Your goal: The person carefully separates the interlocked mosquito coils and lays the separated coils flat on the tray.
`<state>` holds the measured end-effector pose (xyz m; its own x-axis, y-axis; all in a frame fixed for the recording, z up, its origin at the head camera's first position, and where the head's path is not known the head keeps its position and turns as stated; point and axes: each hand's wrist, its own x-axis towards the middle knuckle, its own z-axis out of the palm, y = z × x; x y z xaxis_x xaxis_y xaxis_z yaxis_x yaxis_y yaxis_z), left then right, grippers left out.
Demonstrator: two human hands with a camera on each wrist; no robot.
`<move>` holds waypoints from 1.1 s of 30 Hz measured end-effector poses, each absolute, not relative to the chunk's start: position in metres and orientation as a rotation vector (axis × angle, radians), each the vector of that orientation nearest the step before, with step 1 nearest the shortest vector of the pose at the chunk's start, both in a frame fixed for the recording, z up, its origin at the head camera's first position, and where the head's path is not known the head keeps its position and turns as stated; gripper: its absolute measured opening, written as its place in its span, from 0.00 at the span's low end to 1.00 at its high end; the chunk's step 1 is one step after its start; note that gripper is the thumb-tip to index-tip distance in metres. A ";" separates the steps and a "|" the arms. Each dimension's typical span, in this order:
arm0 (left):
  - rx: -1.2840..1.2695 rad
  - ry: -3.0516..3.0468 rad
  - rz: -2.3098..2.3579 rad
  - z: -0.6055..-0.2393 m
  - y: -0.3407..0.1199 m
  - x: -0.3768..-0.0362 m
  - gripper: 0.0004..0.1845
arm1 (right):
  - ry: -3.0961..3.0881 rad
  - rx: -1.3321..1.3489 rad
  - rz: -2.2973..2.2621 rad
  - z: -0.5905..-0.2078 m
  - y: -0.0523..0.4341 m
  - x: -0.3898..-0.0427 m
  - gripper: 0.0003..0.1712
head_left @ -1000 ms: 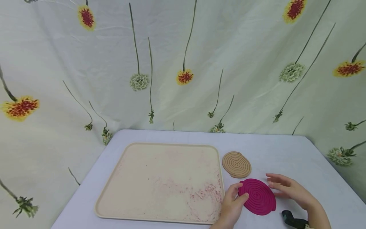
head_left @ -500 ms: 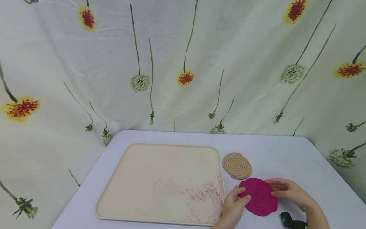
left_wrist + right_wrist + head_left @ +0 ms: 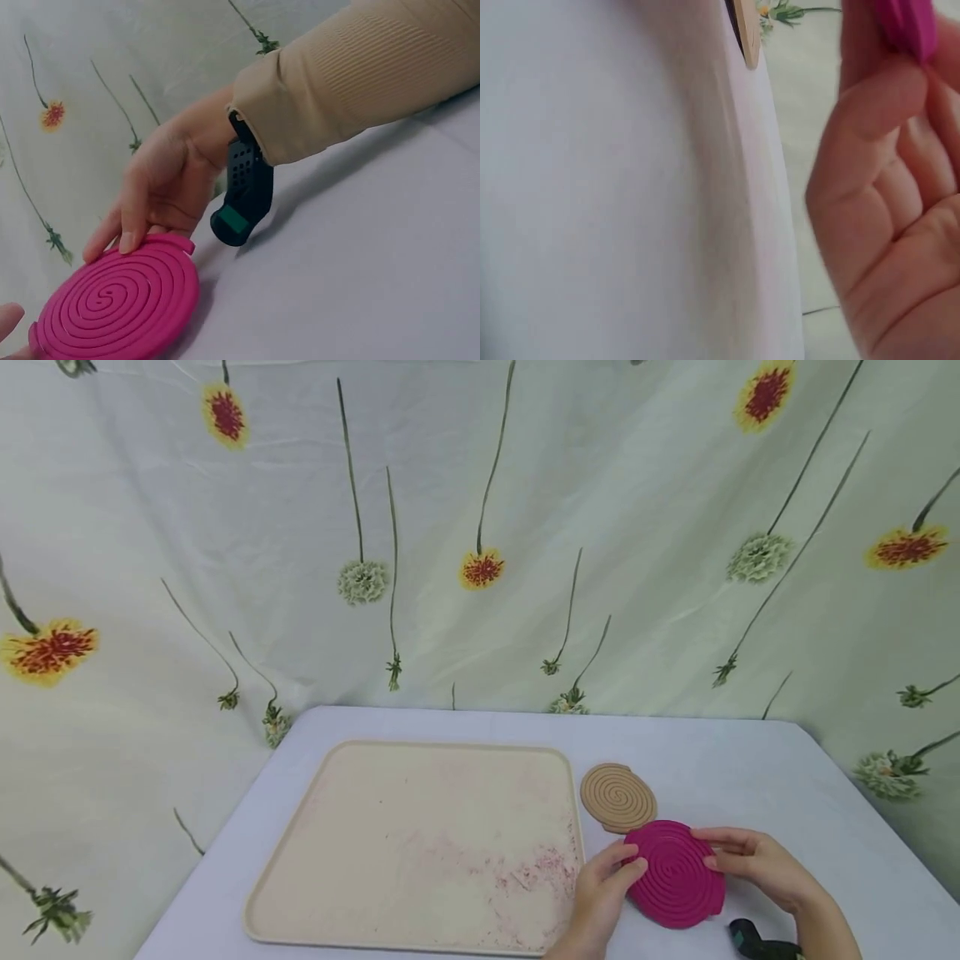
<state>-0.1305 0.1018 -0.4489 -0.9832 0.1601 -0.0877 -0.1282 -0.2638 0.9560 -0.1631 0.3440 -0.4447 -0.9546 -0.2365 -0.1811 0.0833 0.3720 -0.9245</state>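
Note:
A bright pink spiral coaster (image 3: 675, 877) with small tabs on its edge is held between both hands in the head view. My left hand (image 3: 596, 893) grips its left edge, thumb on top. On the opposite edge, my right hand (image 3: 768, 868) pinches it between thumb and fingers. In the left wrist view the right hand (image 3: 169, 184) holds the tilted pink coaster (image 3: 124, 300), and a shadow falls beneath it. The right wrist view has the right hand (image 3: 896, 180) close up with only a pink corner showing. Just beyond lies a tan spiral coaster (image 3: 617, 797).
A large beige tray (image 3: 405, 843) with reddish smudges covers the left and middle of the white table (image 3: 735, 777). A black wrist device (image 3: 757, 941) sits under the right wrist. Behind the table hangs a flower-print cloth (image 3: 420, 527).
The right hand has moved left from beside the pink coaster and taken hold of its right edge. The left hand keeps its grip. The coaster has shifted slightly.

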 end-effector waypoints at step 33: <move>0.129 2.163 2.610 -0.415 -0.011 -0.176 0.16 | 2.090 -0.616 -1.934 -0.391 0.181 -0.185 0.28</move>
